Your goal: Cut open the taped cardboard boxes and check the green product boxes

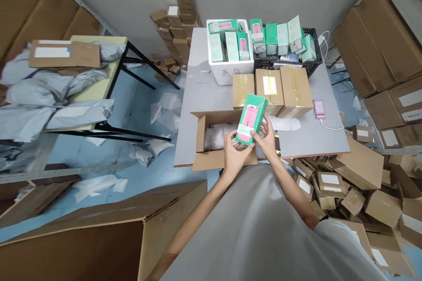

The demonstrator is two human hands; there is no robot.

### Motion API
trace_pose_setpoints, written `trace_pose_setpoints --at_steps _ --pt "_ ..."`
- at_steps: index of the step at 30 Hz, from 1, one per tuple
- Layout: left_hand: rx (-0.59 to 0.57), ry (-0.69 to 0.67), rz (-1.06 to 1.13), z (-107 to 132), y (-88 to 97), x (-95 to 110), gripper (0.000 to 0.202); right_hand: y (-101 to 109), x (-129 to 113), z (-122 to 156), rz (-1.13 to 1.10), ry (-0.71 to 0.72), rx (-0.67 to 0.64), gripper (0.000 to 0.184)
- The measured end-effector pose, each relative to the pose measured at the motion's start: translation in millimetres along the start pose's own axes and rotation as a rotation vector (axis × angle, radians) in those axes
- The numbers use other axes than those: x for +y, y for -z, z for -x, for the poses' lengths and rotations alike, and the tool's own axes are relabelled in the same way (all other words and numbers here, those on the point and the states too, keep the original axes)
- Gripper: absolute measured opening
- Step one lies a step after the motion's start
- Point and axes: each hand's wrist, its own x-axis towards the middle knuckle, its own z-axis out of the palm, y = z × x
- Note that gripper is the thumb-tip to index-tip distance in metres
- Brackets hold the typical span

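Note:
Both my hands hold one green box with a pink product picture (251, 118) above an open cardboard carton (201, 140) on the grey table (198, 88). My left hand (234, 154) grips the box's lower end from below. My right hand (267, 137) wraps its right side. White paper padding (216, 136) lies inside the carton.
Three taped brown boxes (273, 90) stand behind the carton. A white foam bin (227, 72) and a black crate (313, 59) hold several more green boxes. A phone (319, 109) lies at the right. Small cartons pile on the floor right; a big carton (99, 237) lies at the lower left.

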Motion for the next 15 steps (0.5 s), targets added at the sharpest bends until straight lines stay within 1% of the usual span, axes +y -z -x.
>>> trace_pose_setpoints --at_steps 2,4,6,8,11,13,15 --pt "-0.034 0.004 0.015 3 1.4 2 0.066 3 4 -3 -0.014 0.008 -0.003 0.111" --pt "-0.062 0.056 0.07 1 5.9 1 0.059 7 9 -5 -0.047 0.009 -0.007 0.109" --pt "-0.078 0.146 0.146 -5 12.2 -2 0.056 10 13 -6 -0.104 -0.01 -0.013 0.108" --pt "-0.116 0.268 0.25 -12 18.1 -5 0.058 11 14 -5 -0.164 -0.036 -0.027 0.108" --pt "-0.247 0.422 0.412 -20 23.8 -8 0.063 10 13 -4 -0.192 -0.051 -0.052 0.109" --pt "-0.322 0.452 0.453 -22 25.0 -9 0.06 10 11 -3 -0.185 -0.051 -0.063 0.109" --pt "-0.334 0.445 0.449 -21 24.3 -9 0.057 10 9 -3 -0.179 -0.057 -0.076 0.109"
